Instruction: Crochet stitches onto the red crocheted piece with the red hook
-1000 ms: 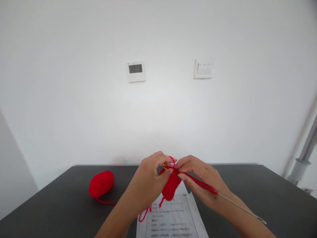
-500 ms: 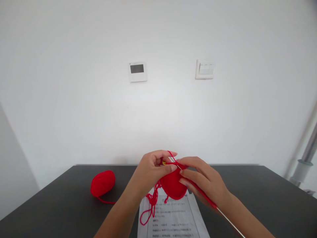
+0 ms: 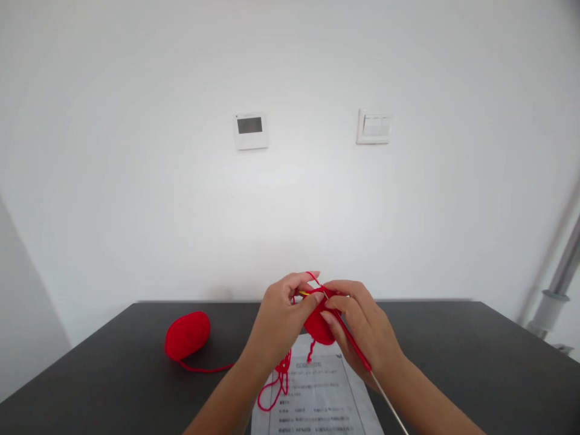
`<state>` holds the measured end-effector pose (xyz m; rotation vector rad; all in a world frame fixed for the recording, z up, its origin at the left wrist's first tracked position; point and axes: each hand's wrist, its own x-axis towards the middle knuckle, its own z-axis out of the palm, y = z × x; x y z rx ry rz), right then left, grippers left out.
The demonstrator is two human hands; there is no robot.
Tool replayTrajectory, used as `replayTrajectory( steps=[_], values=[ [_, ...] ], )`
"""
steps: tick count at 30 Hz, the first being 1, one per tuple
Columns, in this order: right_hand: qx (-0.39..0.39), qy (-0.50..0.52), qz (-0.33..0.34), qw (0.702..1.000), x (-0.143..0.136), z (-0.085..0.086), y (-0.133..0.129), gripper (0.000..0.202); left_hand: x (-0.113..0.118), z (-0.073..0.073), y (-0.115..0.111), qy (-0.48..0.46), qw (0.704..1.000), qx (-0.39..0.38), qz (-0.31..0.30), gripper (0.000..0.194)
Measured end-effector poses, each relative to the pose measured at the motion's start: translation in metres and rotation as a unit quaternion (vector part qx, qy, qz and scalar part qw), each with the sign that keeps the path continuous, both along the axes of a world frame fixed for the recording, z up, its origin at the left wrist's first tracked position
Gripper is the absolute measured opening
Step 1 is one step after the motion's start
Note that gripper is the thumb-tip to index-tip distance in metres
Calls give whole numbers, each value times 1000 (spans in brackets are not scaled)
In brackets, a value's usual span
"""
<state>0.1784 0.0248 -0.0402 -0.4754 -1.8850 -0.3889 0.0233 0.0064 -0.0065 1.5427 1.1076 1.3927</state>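
Observation:
A small piece of red knitting (image 3: 319,328) hangs between my two hands above a printed sheet (image 3: 312,393). My left hand (image 3: 287,308) pinches its upper left edge, and a red strand loops over the raised index finger. A bit of yellow (image 3: 304,293) shows beside those fingers. My right hand (image 3: 362,320) is closed on a long thin needle (image 3: 389,403) that carries red stitches and slants down to the right. Loose red yarn loops (image 3: 281,377) dangle below my left hand. The needle tips are partly hidden by fingers.
On the dark table (image 3: 113,374), a red yarn ball (image 3: 187,336) sits to the left, its strand running behind my left forearm. A white wall stands behind, with a thermostat panel (image 3: 251,132) and a light switch (image 3: 374,127). A grey pipe (image 3: 564,272) is at far right.
Both hands and the knitting have risen slightly. The needle in my right hand now slants more steeply, and the knitted piece is more covered by my fingers.

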Motion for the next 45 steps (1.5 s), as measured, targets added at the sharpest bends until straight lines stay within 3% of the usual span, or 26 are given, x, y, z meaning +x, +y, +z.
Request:
replayTrajectory(
  steps=[9,15,20,27,38,41,45],
  values=[
    [-45,-15,58,997,7,15,-6,13,-9,10,-2,192,974,95,72,29],
    [-129,1,126,984,15,22,-12,16,-23,12,6,234,966,105,24,28],
    [-229,5,131,965,20,24,-18,13,-30,14,8,227,970,82,-29,24],
    [-289,8,158,944,23,26,-19,13,-36,14,7,205,974,55,-80,18],
    [-418,86,193,884,26,31,-23,14,-41,14,6,142,983,22,-113,13],
    [-414,112,231,873,23,29,-21,9,-41,15,5,91,986,-21,-140,12],
    [-283,82,265,918,21,27,-18,11,-40,15,4,23,979,-82,-186,13]
  ],
)
